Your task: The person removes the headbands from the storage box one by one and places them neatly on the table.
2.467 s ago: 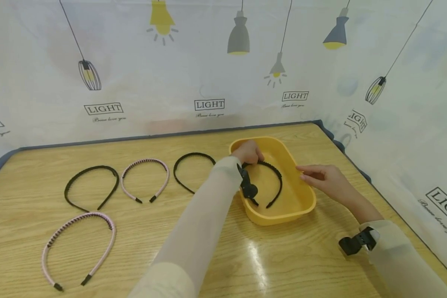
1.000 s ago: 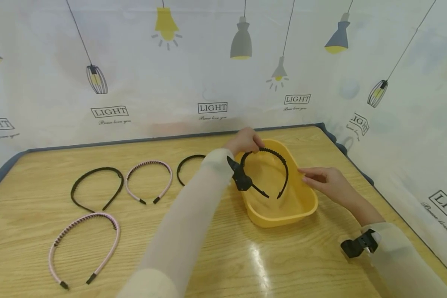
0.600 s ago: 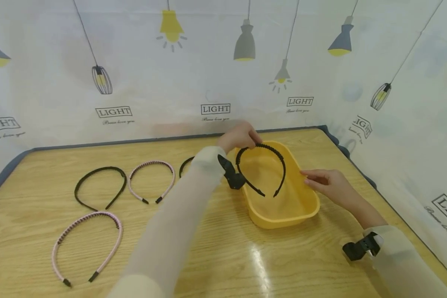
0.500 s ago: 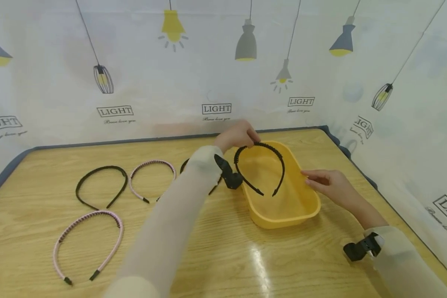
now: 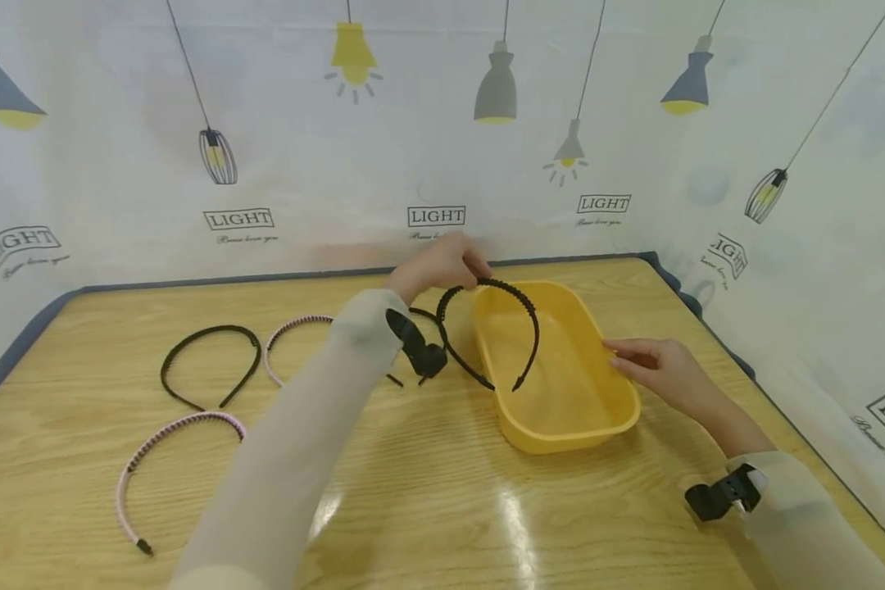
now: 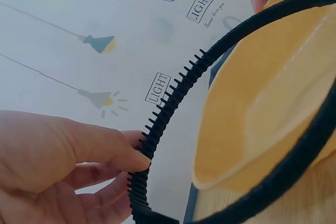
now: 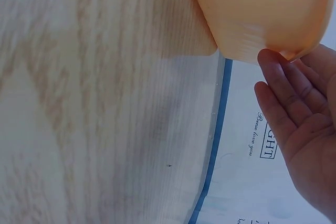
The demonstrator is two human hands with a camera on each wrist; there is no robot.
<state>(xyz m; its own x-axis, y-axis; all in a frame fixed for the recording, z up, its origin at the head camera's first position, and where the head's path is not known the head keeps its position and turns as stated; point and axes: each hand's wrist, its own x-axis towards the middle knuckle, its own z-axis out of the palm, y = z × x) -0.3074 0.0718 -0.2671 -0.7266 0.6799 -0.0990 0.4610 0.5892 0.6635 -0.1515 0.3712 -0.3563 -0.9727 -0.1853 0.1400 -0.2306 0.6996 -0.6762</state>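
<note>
My left hand (image 5: 442, 262) pinches a black headband (image 5: 535, 328) at the top of its arch, thumb against fingers. In the left wrist view, small comb teeth line the headband's inner side near the thumb (image 6: 134, 160). The headband hangs over the left rim of a yellow plastic basin (image 5: 560, 445), ends pointing down. Nothing else is seen inside the basin. My right hand (image 5: 667, 373) holds the basin's right rim between thumb and fingers. From the right wrist view, the fingers (image 7: 286, 90) reach under the rim and the thumb is mostly hidden.
On the wooden table (image 5: 413, 516) left of the basin lie a black headband (image 5: 210, 329), a pink headband (image 5: 300, 319), a nearer pink headband (image 5: 121, 496) and another black headband (image 5: 429, 315). My left sleeve partly covers some of them. A lamp-printed cloth (image 5: 302, 164) stands behind.
My left hand has lifted the black headband from inside the basin and carried it left over the rim. My right hand keeps its hold on the basin. The head view has shifted slightly.
</note>
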